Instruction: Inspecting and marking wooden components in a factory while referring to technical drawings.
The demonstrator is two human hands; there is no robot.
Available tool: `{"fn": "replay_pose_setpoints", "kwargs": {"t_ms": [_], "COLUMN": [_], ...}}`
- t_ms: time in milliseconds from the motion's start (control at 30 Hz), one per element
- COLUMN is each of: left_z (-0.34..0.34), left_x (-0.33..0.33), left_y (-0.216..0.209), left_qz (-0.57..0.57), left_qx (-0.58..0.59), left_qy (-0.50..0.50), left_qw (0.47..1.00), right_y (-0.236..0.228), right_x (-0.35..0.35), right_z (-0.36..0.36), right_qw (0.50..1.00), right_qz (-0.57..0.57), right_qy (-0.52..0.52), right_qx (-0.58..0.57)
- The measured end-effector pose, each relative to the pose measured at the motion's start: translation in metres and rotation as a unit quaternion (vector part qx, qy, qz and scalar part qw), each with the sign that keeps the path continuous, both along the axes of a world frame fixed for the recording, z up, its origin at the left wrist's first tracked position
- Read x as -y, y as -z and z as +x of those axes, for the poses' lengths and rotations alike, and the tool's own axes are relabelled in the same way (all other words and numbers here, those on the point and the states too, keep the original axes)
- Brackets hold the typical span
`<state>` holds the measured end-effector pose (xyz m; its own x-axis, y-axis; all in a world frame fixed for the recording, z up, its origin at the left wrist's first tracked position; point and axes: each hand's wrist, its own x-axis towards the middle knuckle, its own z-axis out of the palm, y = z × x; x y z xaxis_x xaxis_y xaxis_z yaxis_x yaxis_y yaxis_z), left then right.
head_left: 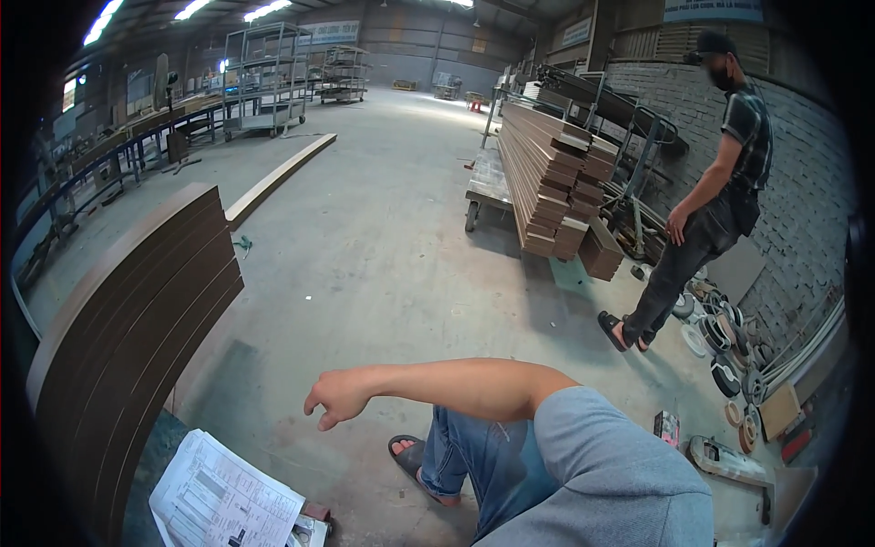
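My right arm, in a grey sleeve, stretches across the lower middle toward the left. At its end my right hand [339, 398] hangs in the air over the floor with nothing in it; its fingers are loosely bent and a gap shows between them. Nearest to it are a stack of long dark brown boards [137, 319] on the left and printed paper sheets [219, 492] with drawings and tables, lying on a dark green surface [162, 447] below. A small metal-and-brown object [313, 527] sits at the sheets' right edge, partly covered. My left hand is out of view.
Another person [720, 182] stands at the right, arm hanging down. A cart [490, 178] bears a tall pile of brown boards [556, 191]. Rolls of edging [720, 337] lie by the brick wall. One long board [283, 178] rests on the floor; a wheeled rack [264, 82] stands behind.
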<state>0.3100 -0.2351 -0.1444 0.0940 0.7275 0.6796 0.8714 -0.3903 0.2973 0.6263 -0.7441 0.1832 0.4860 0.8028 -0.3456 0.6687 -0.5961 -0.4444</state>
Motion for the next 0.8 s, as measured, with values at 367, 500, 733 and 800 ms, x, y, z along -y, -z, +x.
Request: {"fn": "replay_pose_setpoints", "kwargs": {"t_ms": [367,500,733,800], "left_z": [0.007,0.007,0.006,0.017], "left_x": [0.011,0.007,-0.005,0.001], "left_y": [-0.010,-0.005,0.012,0.014], "left_qz": [-0.044,-0.044,0.148,0.088], "left_qx": [0.043,0.032,-0.028,0.011], "left_qy": [-0.020,-0.035,-0.008,-0.020], "left_qw": [0.998,0.998,0.989,0.996], "right_y": [0.002,-0.001,0.001,0.003], "right_x": [0.002,0.001,0.000,0.003], "right_z": [0.002,0.000,-0.001,0.001], "right_qw": [1.000,1.000,1.000,1.000], "right_qz": [0.004,0.001,0.008,0.005], "right_qy": [-0.003,-0.003,-0.008,-0.003], "right_qx": [-0.004,-0.004,0.001,0.003]}}
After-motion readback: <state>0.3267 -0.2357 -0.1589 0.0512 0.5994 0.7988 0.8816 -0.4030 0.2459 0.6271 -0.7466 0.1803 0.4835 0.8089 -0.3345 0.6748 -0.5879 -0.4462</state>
